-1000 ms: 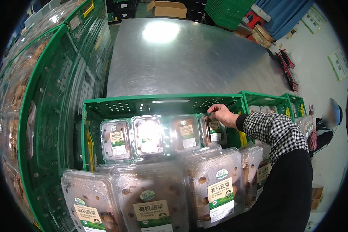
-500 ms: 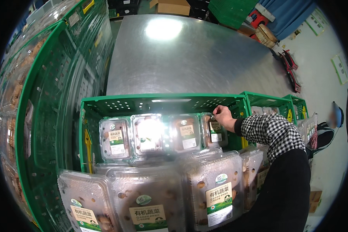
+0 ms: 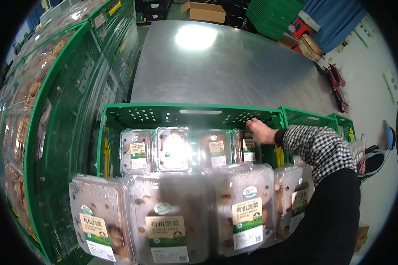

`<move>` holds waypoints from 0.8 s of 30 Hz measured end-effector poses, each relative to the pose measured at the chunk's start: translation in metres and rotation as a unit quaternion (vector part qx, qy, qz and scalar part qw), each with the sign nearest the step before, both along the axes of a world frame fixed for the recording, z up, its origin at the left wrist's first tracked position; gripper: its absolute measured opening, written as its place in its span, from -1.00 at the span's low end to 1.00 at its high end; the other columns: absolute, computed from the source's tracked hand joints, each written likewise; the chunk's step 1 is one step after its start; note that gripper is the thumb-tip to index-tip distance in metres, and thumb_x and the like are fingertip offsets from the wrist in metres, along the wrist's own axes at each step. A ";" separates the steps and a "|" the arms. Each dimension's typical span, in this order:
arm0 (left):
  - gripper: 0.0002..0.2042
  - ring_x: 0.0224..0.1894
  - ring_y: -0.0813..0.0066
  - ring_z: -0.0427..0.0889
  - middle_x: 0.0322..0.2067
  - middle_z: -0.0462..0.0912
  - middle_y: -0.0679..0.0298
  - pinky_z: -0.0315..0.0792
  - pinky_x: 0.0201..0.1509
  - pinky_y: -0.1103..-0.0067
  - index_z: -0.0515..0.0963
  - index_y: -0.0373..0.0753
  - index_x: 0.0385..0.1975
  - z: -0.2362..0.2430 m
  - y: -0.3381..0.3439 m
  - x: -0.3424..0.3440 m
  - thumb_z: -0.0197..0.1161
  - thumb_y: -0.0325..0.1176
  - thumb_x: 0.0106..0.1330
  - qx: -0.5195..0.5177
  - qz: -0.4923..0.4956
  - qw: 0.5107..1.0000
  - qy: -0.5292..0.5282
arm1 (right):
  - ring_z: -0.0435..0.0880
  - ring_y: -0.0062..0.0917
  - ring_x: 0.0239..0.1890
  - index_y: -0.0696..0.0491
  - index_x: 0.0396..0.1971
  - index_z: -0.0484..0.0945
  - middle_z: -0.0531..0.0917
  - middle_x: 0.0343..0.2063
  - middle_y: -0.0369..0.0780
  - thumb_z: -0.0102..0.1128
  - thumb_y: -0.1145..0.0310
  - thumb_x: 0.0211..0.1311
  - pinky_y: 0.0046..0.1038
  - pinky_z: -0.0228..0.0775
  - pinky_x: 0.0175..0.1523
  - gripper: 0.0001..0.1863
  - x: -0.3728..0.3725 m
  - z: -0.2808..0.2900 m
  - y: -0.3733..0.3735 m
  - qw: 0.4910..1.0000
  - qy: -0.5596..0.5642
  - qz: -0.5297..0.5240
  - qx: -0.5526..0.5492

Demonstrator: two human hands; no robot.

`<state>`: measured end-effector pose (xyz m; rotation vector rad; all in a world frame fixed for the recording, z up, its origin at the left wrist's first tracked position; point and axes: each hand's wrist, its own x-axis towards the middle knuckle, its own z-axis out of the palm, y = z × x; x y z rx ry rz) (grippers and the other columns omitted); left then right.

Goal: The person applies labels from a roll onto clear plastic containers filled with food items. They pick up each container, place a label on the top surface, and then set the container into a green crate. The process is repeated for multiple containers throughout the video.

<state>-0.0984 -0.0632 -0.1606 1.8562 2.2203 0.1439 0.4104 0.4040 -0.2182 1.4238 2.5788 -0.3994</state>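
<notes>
My right hand (image 3: pixel 262 132), in a checked sleeve, reaches into the far right of a green plastic crate (image 3: pixel 185 107). Its bent fingers close on the upper edge of a clear plastic clamshell box (image 3: pixel 248 148) holding brown produce, which stands tilted with its side showing. Three similar boxes stand left of it in the back row, one a glare-lit box (image 3: pixel 172 148). In front, larger in view, lean several more, among them a labelled clamshell (image 3: pixel 245 207) and a box (image 3: pixel 168 212) beside it. My left hand is out of view.
Wrapped green crates (image 3: pixel 53 145) with produce boxes are stacked on the left. Beyond the crate lies a shiny metal tabletop (image 3: pixel 230 66). More green crates (image 3: pixel 311 115) continue to the right. A cardboard box (image 3: pixel 203 12) is at the back, and a person in a blue cap (image 3: pixel 388 134) is at far right.
The view has shifted, bringing the front boxes higher and more upright in the picture. My right hand stays at the rightmost back box, which now shows more of its side.
</notes>
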 end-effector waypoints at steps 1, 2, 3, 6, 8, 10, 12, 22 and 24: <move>-0.91 -0.32 0.12 0.53 -0.39 0.60 0.09 0.45 -0.17 0.34 0.62 -0.23 -0.36 0.001 0.000 -0.001 0.24 -0.38 0.25 0.013 -0.038 0.999 0.033 | 0.58 -0.10 -0.21 0.21 -0.42 0.48 0.57 -0.42 0.02 0.18 0.54 -0.13 -0.22 0.47 -0.13 -0.80 0.002 0.011 0.008 0.998 0.005 0.004 -0.058; -0.91 -0.34 0.13 0.52 -0.42 0.58 0.11 0.45 -0.20 0.34 0.61 -0.22 -0.37 0.011 0.006 0.003 0.23 -0.38 0.26 0.027 -0.040 0.998 0.029 | 0.63 -0.14 -0.28 0.20 -0.39 0.53 0.64 -0.40 -0.02 0.19 0.50 -0.10 -0.24 0.50 -0.17 -0.80 -0.010 0.042 0.011 0.990 -0.003 -0.010 -0.144; -0.92 -0.37 0.15 0.51 -0.44 0.56 0.12 0.44 -0.23 0.34 0.61 -0.22 -0.37 0.022 0.020 0.014 0.22 -0.37 0.27 0.045 -0.050 0.998 0.019 | 0.68 -0.30 -0.25 0.18 -0.25 0.56 0.69 -0.31 -0.09 0.23 0.36 0.08 -0.35 0.52 -0.16 -0.74 -0.013 0.065 0.014 0.985 -0.016 0.016 -0.172; -0.93 -0.42 0.20 0.49 -0.50 0.49 0.18 0.42 -0.27 0.36 0.58 -0.18 -0.37 0.017 0.037 0.016 0.23 -0.36 0.27 0.083 -0.124 0.989 0.001 | 0.64 -0.55 -0.44 0.18 -0.30 0.60 0.67 -0.50 -0.22 0.25 0.34 0.14 -0.48 0.52 -0.31 -0.78 -0.033 0.149 0.011 0.950 0.009 -0.058 -0.305; -0.93 -0.44 0.21 0.47 -0.55 0.45 0.20 0.41 -0.28 0.35 0.57 -0.16 -0.42 0.014 0.055 0.022 0.23 -0.36 0.27 0.120 -0.213 0.970 0.002 | 0.64 -0.57 -0.45 0.19 -0.35 0.60 0.66 -0.51 -0.24 0.19 0.39 0.16 -0.48 0.51 -0.33 -0.84 -0.030 0.227 -0.020 0.974 -0.003 -0.054 -0.221; -0.88 -0.51 0.22 0.45 -0.62 0.41 0.20 0.40 -0.37 0.35 0.54 -0.17 -0.48 0.013 0.063 0.030 0.23 -0.32 0.27 0.176 -0.280 0.943 -0.048 | 0.60 -0.60 -0.47 0.19 -0.41 0.57 0.61 -0.53 -0.28 0.18 0.36 0.22 -0.51 0.49 -0.31 -0.82 -0.030 0.302 -0.066 0.988 0.097 -0.096 -0.065; -0.84 -0.55 0.16 0.44 -0.68 0.37 0.18 0.40 -0.40 0.34 0.54 -0.17 -0.50 -0.007 0.064 0.030 0.20 -0.28 0.30 0.166 -0.352 0.918 -0.075 | 0.58 -0.61 -0.46 0.16 -0.43 0.55 0.58 -0.54 -0.29 0.18 0.35 0.23 -0.52 0.47 -0.30 -0.82 -0.035 0.354 -0.131 0.961 0.236 -0.112 0.092; -0.85 -0.48 0.33 0.51 -0.54 0.54 0.31 0.43 -0.31 0.49 0.66 -0.16 -0.38 0.016 0.079 0.151 0.39 -0.47 0.02 0.162 -0.542 0.752 -0.338 | 0.58 -0.31 -0.18 0.15 -0.15 0.53 0.60 -0.22 -0.15 0.39 0.38 -0.02 -0.37 0.40 0.00 -0.60 -0.082 0.200 -0.448 0.936 0.319 -0.136 0.056; -0.85 -0.50 0.37 0.52 -0.56 0.56 0.32 0.43 -0.33 0.51 0.68 -0.18 -0.38 0.035 0.080 0.182 0.40 -0.47 0.02 0.142 -0.556 0.725 -0.381 | 0.53 -0.28 -0.09 0.11 -0.08 0.49 0.56 -0.13 -0.14 0.39 0.35 -0.01 -0.34 0.29 0.10 -0.55 -0.080 0.167 -0.483 0.937 0.300 -0.172 0.042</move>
